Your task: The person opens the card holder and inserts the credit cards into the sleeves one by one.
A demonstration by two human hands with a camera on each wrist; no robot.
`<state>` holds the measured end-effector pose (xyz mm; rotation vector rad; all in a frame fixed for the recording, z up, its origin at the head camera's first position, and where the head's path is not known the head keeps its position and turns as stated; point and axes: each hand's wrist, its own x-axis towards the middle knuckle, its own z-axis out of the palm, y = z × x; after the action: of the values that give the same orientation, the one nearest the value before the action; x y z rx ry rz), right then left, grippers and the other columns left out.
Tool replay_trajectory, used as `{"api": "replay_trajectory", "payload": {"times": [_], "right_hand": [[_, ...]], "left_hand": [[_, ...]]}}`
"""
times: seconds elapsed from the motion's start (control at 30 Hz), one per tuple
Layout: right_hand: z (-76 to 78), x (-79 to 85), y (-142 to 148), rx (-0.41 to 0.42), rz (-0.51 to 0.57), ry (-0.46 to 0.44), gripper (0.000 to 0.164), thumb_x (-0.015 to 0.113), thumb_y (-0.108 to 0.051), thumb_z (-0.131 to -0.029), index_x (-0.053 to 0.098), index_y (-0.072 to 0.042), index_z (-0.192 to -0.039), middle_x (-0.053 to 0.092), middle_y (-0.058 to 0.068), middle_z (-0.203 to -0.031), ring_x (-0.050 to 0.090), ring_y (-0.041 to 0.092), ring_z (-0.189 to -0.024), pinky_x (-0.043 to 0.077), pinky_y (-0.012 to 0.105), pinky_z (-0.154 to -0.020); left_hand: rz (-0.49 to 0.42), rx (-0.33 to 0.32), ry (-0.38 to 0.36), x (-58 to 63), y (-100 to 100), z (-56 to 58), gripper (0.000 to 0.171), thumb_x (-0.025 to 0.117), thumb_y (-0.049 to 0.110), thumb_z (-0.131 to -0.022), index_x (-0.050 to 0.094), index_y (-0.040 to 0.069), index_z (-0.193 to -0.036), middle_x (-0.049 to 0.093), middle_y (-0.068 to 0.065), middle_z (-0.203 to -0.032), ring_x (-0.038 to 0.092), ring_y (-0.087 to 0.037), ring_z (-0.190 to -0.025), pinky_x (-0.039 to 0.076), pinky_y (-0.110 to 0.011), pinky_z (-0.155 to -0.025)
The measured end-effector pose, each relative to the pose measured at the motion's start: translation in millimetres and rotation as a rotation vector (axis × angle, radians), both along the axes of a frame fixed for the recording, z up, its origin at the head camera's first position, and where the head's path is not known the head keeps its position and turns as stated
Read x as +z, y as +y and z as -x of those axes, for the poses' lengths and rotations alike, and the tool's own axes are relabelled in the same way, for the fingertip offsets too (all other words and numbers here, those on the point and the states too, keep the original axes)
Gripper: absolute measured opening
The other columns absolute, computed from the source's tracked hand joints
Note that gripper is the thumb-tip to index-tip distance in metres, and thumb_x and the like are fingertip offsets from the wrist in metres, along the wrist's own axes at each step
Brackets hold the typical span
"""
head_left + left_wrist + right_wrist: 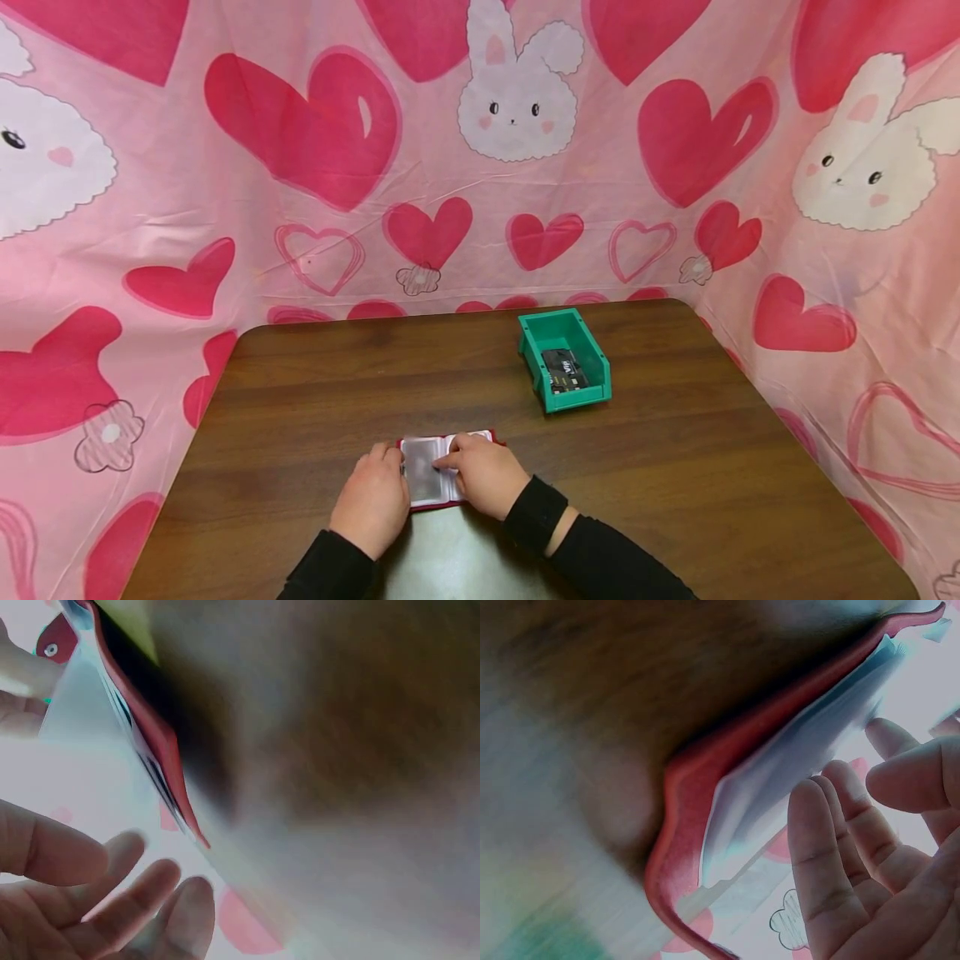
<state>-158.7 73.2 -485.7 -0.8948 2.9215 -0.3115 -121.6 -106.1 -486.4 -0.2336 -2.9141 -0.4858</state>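
Observation:
A red card holder [437,506] lies spread open on the table, with clear plastic sleeves [422,472] inside. At its left edge is my left hand [373,498], fingers loosely bent; in the left wrist view they appear beside the sleeves with nothing gripped. Over the right-hand sleeves reaches my right hand [486,475], its index finger pointing left to the middle fold. The right wrist view shows this hand's fingers fairly straight beside the stacked sleeves [802,742] and the red cover [705,772]. Whether the fingertip presses a sleeve is hard to tell.
A green plastic bin [592,398] stands toward the back right of the brown wooden table [337,383]. Dark printed cards [564,371] lie in it. A pink curtain [450,183] with hearts and rabbits hangs around the table.

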Motion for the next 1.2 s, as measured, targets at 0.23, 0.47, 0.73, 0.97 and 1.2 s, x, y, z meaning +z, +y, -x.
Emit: {"api": "replay_trajectory", "payload": {"times": [0.23, 0.47, 0.73, 0.97, 1.2], "right_hand": [[0.1, -0.3, 1, 0.007, -0.001, 0.0, 0.029, 0.065, -0.021, -0.086, 0.071, -0.031, -0.113, 0.055, -0.007, -0.093, 0.05, 0.008, -0.08, 0.046, 0.022, -0.069], [0.8, 0.8, 3, -0.072, 0.087, -0.05, 0.023, 0.059, -0.018, -0.092, 0.066, -0.017, -0.114, 0.065, -0.003, -0.11, 0.06, 0.011, -0.1, 0.049, 0.032, -0.091], [4.0, 1.9, 6, -0.123, 0.093, -0.092, 0.02, 0.06, -0.016, -0.092, 0.064, -0.014, -0.111, 0.064, -0.002, -0.102, 0.059, 0.011, -0.091, 0.05, 0.034, -0.089], [4.7, 3.5, 6, -0.104, 0.097, -0.103, 0.02, 0.06, -0.017, -0.092, 0.064, -0.014, -0.111, 0.064, -0.002, -0.102, 0.059, 0.011, -0.089, 0.051, 0.034, -0.088], [8.2, 15.3, 17, -0.145, 0.177, -0.094, 0.021, 0.058, -0.018, -0.093, 0.065, -0.015, -0.113, 0.064, -0.002, -0.104, 0.061, 0.01, -0.09, 0.052, 0.035, -0.086]], "left_hand": [[-0.082, -0.151, 0.073, -1.1, 8, -2.0, 0.008, 0.061, 0.007, -0.081, 0.062, 0.006, -0.088, 0.057, -0.005, -0.097, 0.053, -0.022, -0.09, 0.048, -0.04, -0.081], [-0.084, -0.354, 0.117, -11.7, 16, -6.4, 0.012, 0.061, 0.006, -0.082, 0.066, 0.005, -0.093, 0.06, -0.005, -0.104, 0.057, -0.022, -0.098, 0.049, -0.037, -0.089], [0.059, -0.416, 0.053, -12.1, 19, -6.9, 0.022, 0.062, 0.017, -0.086, 0.071, 0.016, -0.106, 0.062, -0.006, -0.122, 0.055, -0.026, -0.105, 0.049, -0.041, -0.088], [0.099, -0.426, 0.051, -12.8, 21, -7.8, 0.027, 0.063, 0.015, -0.083, 0.072, 0.021, -0.108, 0.064, -0.004, -0.121, 0.054, -0.029, -0.104, 0.048, -0.043, -0.085], [0.117, -0.437, 0.024, -13.1, 22, -7.3, 0.029, 0.06, 0.013, -0.085, 0.071, 0.021, -0.111, 0.063, -0.005, -0.123, 0.054, -0.031, -0.107, 0.047, -0.046, -0.087]]}}
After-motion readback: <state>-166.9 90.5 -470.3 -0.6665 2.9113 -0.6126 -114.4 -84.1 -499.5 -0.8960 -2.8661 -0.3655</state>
